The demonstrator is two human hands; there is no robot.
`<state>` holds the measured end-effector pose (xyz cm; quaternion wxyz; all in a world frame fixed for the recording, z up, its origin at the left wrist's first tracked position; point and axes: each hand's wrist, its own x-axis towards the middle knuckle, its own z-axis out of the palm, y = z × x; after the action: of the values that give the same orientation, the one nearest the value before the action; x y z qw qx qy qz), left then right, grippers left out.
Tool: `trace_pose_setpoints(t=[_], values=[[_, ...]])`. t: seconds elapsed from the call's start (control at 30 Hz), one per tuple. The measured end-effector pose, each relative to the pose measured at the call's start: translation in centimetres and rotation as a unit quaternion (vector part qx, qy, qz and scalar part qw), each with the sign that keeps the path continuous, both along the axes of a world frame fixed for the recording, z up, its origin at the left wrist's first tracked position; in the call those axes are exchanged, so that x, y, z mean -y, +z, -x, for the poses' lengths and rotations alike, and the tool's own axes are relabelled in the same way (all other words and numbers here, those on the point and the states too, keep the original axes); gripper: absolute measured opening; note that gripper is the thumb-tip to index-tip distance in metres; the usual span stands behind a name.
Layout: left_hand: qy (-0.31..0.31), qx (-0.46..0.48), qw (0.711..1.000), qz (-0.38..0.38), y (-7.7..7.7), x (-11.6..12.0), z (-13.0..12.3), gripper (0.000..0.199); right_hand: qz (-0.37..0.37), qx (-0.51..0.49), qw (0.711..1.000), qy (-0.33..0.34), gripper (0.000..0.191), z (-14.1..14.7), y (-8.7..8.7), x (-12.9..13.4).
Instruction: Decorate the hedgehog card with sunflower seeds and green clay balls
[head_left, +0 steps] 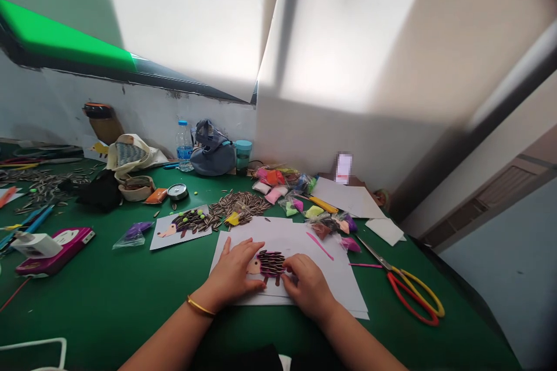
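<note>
My left hand [232,275] lies flat on a white paper sheet [339,284], its fingertips beside the pink foam face of a seed-covered hedgehog collage [268,266]. A gold bangle [201,305] circles that wrist. My right hand [308,287] curls against the collage's lower right side, its fingertips touching the dark striped sunflower seeds. Whether it pinches anything is hidden. A second hedgehog picture [180,227] on white card lies beyond my hands, next to a heap of loose sunflower seeds [239,206].
The green table [100,307] holds red-and-yellow-handled scissors [402,288], bagged coloured clay [300,206], and more seeds [43,188] at left. A pink case [54,251], water bottle [184,146], grey bag [212,149], and teal cup [243,155] also stand there. The table edge runs along the right.
</note>
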<state>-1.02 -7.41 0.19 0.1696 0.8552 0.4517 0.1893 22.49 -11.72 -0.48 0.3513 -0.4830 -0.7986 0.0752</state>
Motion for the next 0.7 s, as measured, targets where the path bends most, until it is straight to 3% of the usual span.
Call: trace_pose_setpoints(t=[0.17,0.4,0.7], values=[[0.007,0.008,1.0,-0.023,0.4,0.0,-0.1,0.079,-0.001,0.002,1.0,-0.016,0.014,-0.1,0.3,0.1],[0.04,0.013,0.991,-0.127,1.7,0.5,-0.6,0.017,-0.006,-0.008,1.0,-0.019,0.013,-0.1,0.3,-0.1],[0.06,0.005,0.989,-0.137,1.6,0.6,-0.9,0.024,0.0,-0.019,1.0,-0.017,0.013,-0.2,0.4,-0.2]])
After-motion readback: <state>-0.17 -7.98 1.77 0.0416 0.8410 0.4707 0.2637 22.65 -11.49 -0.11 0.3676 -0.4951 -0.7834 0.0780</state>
